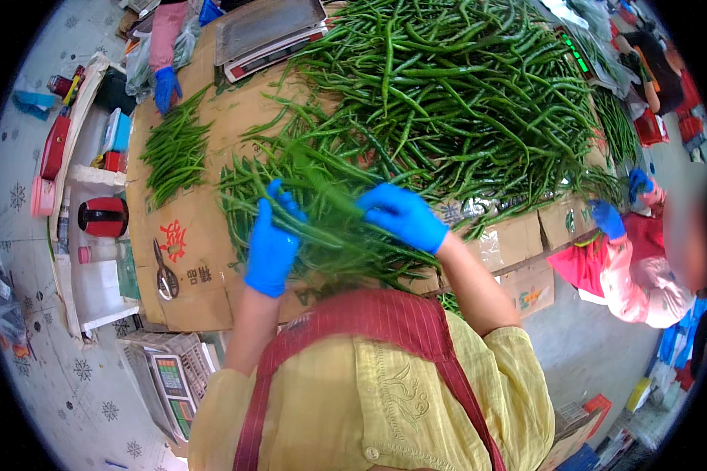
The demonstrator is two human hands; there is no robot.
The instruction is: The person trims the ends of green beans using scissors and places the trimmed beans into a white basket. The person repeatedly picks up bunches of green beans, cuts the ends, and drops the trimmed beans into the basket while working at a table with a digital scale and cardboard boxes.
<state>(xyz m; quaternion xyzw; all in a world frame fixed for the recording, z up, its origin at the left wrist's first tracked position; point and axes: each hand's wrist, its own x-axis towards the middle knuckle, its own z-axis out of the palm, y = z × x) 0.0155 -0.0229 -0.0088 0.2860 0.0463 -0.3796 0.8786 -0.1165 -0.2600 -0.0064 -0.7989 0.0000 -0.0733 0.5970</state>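
My left hand [274, 241], in a blue glove, has its thumb and fingers around several long green chili peppers [318, 232] that stretch across to the right. Opposite it, my right hand [403, 216], also gloved in blue, is curled with its fingertips on a motion-blurred green chili pepper [333, 191]. Blur hides how many peppers lie between the two hands. Beneath and beyond them, loose peppers spread over a cardboard-covered table [212, 259]. A large heap of green chili peppers [465, 100] rises beyond my right hand.
Scissors [166, 274] lie at the table's left. Beyond them is a neat pepper bundle [179, 147], near a co-worker's gloved hand [167, 89]. A weighing scale [271, 35] stands at the back. Another co-worker's gloved hand [608, 219] is at the right edge.
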